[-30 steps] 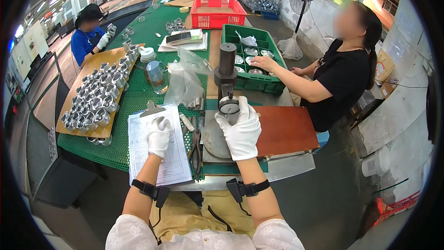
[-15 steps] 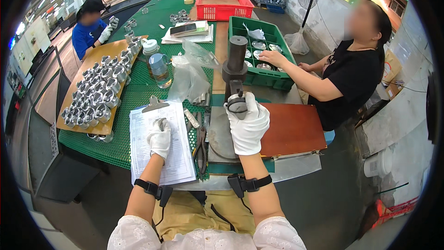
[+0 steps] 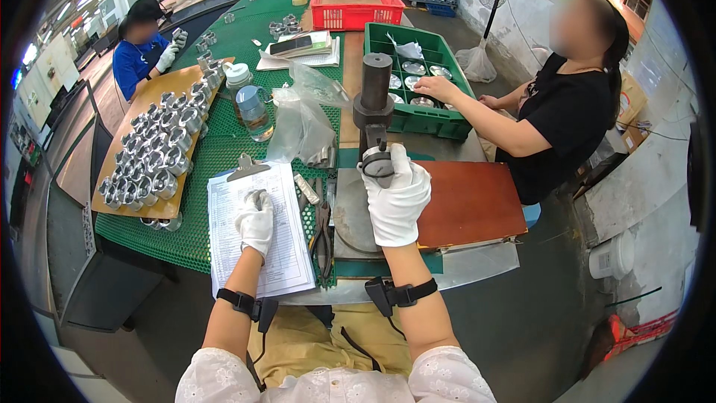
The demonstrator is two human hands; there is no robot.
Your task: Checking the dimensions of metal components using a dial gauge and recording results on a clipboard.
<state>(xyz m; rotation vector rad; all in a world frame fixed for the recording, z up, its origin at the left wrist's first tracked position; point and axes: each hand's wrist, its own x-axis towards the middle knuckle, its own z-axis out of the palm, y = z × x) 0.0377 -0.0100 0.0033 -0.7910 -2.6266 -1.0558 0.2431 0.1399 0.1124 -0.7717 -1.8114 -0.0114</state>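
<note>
My right hand (image 3: 399, 201), in a white glove, is closed around a round dark-rimmed dial gauge (image 3: 379, 167). The gauge sits at the front of a dark steel stand (image 3: 373, 97) with a thick column and a round base (image 3: 353, 216). My left hand (image 3: 256, 224), also gloved, rests on printed sheets (image 3: 280, 269) held by a clipboard (image 3: 247, 167). Its fingers are curled together; whether anything is in them is hidden. Between the hands lie pliers (image 3: 322, 239) and a white marker-like stick (image 3: 306, 189).
A board of metal rings (image 3: 156, 145) stands left; bottles (image 3: 254, 113) and plastic bags (image 3: 302, 127) lie midway. A green crate (image 3: 455, 127) and reddish-brown board (image 3: 470, 205) are right. One co-worker (image 3: 559, 119) reaches into the crate; another (image 3: 134, 60) sits far left.
The view has shifted slightly, so the table's things sit a little left and higher. My right hand still holds the gauge, and my left hand stays on the sheets.
</note>
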